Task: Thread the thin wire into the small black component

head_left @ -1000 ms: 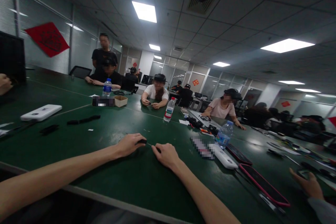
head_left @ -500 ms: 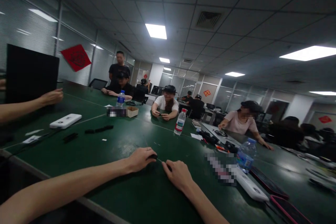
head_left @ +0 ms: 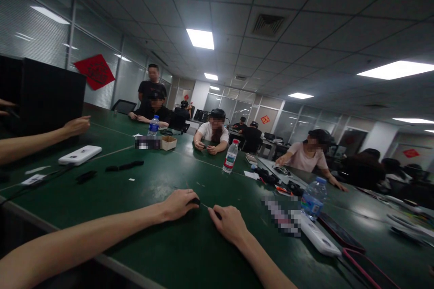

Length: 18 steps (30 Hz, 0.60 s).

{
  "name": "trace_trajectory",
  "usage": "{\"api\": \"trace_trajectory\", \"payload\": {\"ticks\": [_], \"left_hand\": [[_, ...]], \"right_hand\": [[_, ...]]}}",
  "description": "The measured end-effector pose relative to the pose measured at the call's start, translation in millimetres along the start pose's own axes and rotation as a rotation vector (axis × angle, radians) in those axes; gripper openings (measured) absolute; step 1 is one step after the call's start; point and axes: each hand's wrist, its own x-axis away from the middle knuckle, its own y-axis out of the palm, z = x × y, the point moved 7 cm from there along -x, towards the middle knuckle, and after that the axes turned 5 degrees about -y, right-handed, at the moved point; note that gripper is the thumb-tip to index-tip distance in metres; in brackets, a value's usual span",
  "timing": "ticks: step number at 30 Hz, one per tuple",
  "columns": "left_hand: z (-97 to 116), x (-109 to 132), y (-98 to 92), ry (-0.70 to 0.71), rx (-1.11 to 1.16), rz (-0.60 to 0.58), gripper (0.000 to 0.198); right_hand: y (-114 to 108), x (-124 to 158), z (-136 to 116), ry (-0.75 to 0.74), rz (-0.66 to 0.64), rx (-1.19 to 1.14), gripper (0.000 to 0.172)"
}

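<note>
My left hand [head_left: 179, 204] rests on the green table [head_left: 159, 248], its fingers closed round a small black piece [head_left: 194, 201]; most of that piece is hidden by the fingers. Just to its right, my right hand [head_left: 231, 222] is curled shut on a thin metal shaft [head_left: 204, 206]. The shaft sticks out past the fingertips toward the black piece. Whether the tip touches it I cannot tell. The handle end, if there is one, is hidden in my palm.
A red-capped water bottle [head_left: 230, 156] stands ahead. To the right are a blue-capped bottle [head_left: 313, 198], a white power bank [head_left: 320, 237] and phones [head_left: 368, 271]. Several black pieces [head_left: 125, 166] and another power bank [head_left: 80, 155] lie left, near another person's hand [head_left: 76, 125]. People sit opposite.
The view has shifted slightly, moving the scene a little left. Both my hands keep the same hold. At left, the black panel by the other person has turned and moved right with that person's hand.
</note>
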Motion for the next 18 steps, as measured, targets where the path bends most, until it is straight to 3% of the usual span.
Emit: {"api": "trace_trajectory", "payload": {"ticks": [18], "left_hand": [[-4.9, 2.9, 4.8, 0.01, 0.054, 0.03, 0.025]], "right_hand": [[0.8, 4.4, -1.8, 0.04, -0.047, 0.08, 0.051]]}}
